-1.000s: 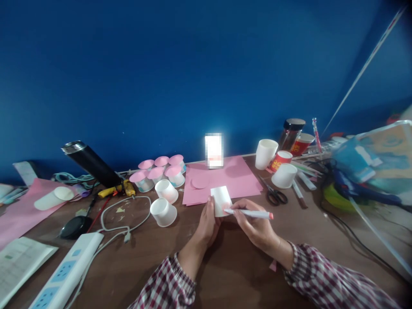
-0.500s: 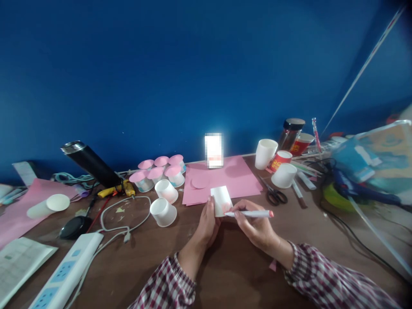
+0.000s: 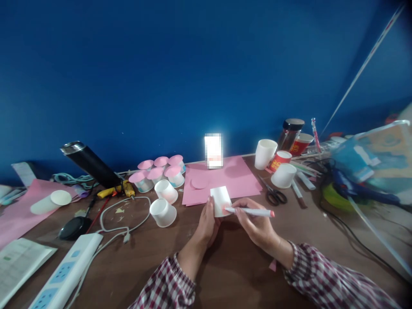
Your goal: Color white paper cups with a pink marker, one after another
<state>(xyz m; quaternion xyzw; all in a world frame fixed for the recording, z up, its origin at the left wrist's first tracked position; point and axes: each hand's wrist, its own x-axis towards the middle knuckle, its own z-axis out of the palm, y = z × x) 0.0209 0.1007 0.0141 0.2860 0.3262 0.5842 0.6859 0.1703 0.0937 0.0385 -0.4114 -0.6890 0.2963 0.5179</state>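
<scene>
Near the middle of the table, my left hand [image 3: 206, 221] is wrapped around a white paper cup [image 3: 220, 198], its side facing up with a faint pinkish patch low on it. A white marker with a red end [image 3: 254, 211] is pinched in my right hand [image 3: 254, 225], its tip against the cup's side by that patch. Pink paper sheets [image 3: 225, 180] lie just beyond both hands, a loose pink disc [image 3: 200, 183] on them. Two white cups [image 3: 163, 212] stand left of my left hand. Several cups with pink tops [image 3: 156, 173] are grouped behind these.
Scissors [image 3: 276, 196], a white cup [image 3: 283, 176], a taller cup [image 3: 265, 154] and a red cup [image 3: 281, 161] are on the right. Leftward are a power strip [image 3: 69, 270], a white cable [image 3: 106, 229], a black flask [image 3: 92, 165] and a cup on its side [image 3: 45, 205].
The marker tip has shifted slightly up along the cup's side. At the far left, the cup lying on its side has rolled a little. Both hands stay nearly in place.
</scene>
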